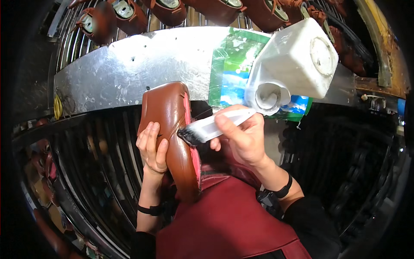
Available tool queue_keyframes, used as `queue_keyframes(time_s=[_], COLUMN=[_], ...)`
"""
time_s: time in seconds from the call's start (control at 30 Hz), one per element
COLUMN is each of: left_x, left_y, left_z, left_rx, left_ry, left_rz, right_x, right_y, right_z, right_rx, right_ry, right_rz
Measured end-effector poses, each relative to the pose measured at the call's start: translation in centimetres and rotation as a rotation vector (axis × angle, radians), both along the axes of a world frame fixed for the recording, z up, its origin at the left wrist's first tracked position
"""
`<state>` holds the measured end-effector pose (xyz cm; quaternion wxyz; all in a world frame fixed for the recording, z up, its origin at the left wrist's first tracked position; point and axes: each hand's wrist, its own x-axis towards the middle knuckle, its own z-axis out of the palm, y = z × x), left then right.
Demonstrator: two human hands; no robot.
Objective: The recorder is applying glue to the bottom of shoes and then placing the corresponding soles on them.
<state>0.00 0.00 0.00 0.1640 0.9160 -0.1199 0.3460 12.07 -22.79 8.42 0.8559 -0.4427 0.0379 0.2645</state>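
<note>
1. The brown leather shoe [166, 110] is right in front of the person, above the dark red apron [224, 216]. Its upper end overlaps the near edge of the metal bench [159, 56]; can't tell if it actually rests there.
2. Left hand [153, 149] cups the shoe's left side, fingers slightly parted. Whatever's supporting it underneath is hidden.
3. Right hand [243, 140] has a narrow grip on the white-handled brush [226, 123], dark bristles against the shoe by its pink edge [195, 162].
4. My guess: moderate weight, pretty stiff since it holds its shape, but that glossy leather could slip and probably scuffs easily.
5. I'd grab that broad left side with flat fingertips, no nails, and stay off the pink edge.
</note>
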Motion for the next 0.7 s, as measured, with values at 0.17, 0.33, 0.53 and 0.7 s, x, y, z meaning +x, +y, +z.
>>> queue_keyframes(time_s=[0.17,0.33,0.53,0.7], left_x=[0.3,0.4,1.0,1.3], left_y=[0.8,0.4,0.5,0.3], left_z=[0.0,-0.1,0.3,0.9], left_rx=[-0.003,-0.025,-0.04,-0.037], left_ry=[-0.013,-0.036,-0.083,-0.059], left_rz=[-0.018,-0.015,-0.006,0.003], right_x=[3.3,7.5,0.8,-4.4], right_y=[3.1,5.0,-0.8,-3.7], right_z=[-1.3,-3.8,0.4,2.8], right_rx=[-0.302,-0.337,-0.248,-0.125], right_ry=[-0.314,-0.252,-0.375,-0.999], right_rz=[-0.042,-0.102,0.193,0.319])
